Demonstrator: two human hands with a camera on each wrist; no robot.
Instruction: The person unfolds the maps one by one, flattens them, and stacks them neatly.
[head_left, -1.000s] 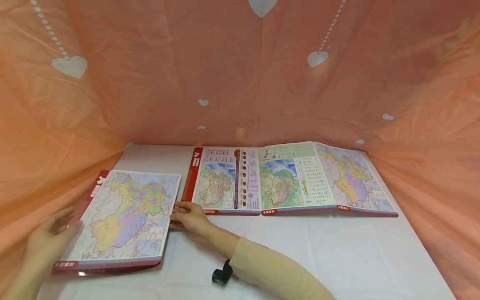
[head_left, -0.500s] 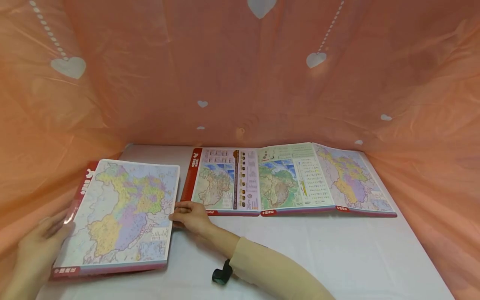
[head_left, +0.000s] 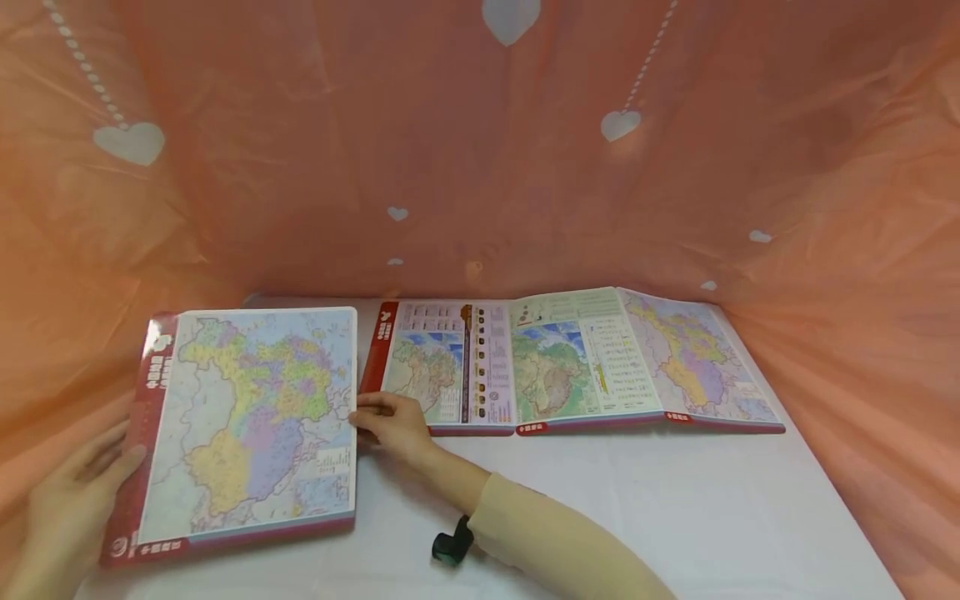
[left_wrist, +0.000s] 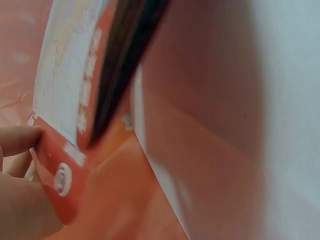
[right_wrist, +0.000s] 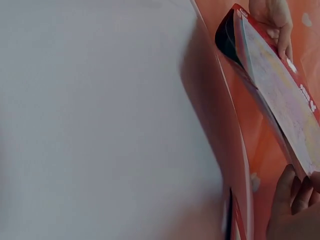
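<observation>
Your left hand (head_left: pixel 71 508) holds the map board (head_left: pixel 247 421) at its red left edge, near the lower corner; in the left wrist view the thumb (left_wrist: pixel 20 140) and fingers pinch that red border (left_wrist: pixel 62 175), so this grip is closed on the board. The board sits at the left of the white counter (head_left: pixel 675 500), its far side tilted up off the surface. Your right hand (head_left: pixel 390 421) meets the board's right edge at mid-height, fingers curled against it, gripping the rim. Just right of that hand, a folded map (head_left: pixel 570 362) lies spread open across the counter's back. Orange sheeting (head_left: pixel 480 167) with white hearts rings everything.
</observation>
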